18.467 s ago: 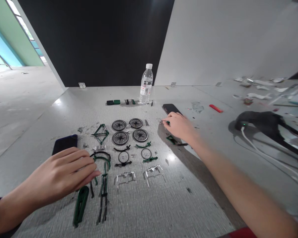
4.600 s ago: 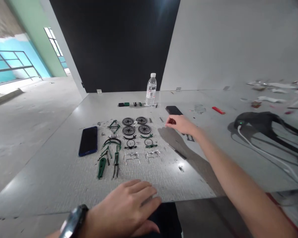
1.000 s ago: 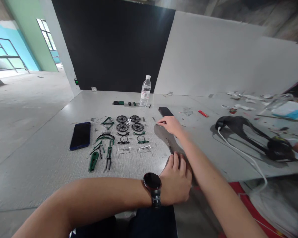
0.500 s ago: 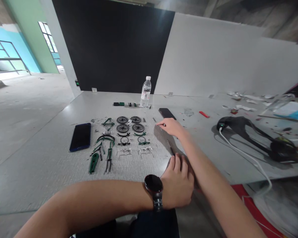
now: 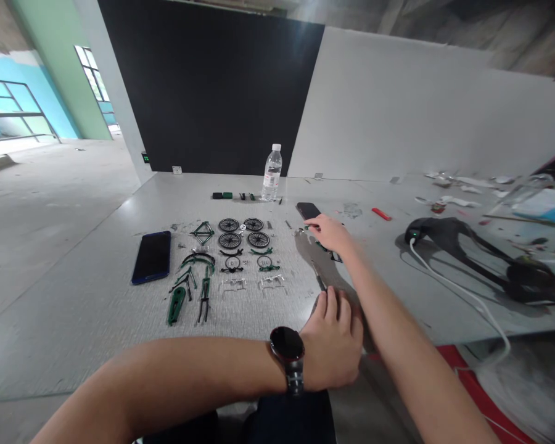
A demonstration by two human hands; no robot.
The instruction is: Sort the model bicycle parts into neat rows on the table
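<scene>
My left hand, with a black watch on its wrist, rests at the table's near edge, fingers curled over the handle of a thin screwdriver. The screwdriver's tip points away from me. Farther out, my right hand reaches down to the table with thumb and forefinger pinched; what is between them is too small to make out. Small green and dark parts lie partly hidden under that hand. To its left, several small spoked wheels, a green miniature bicycle frame and green fork parts lie in rows.
A blue-edged phone lies at the left, and another dark phone lies beyond my right hand. A water bottle stands near the back wall. At right are a red piece and a black headset-like device with a white cable.
My right hand has moved slightly farther away and to the right, baring small bits on the table. My left hand and the screwdriver stay in place.
</scene>
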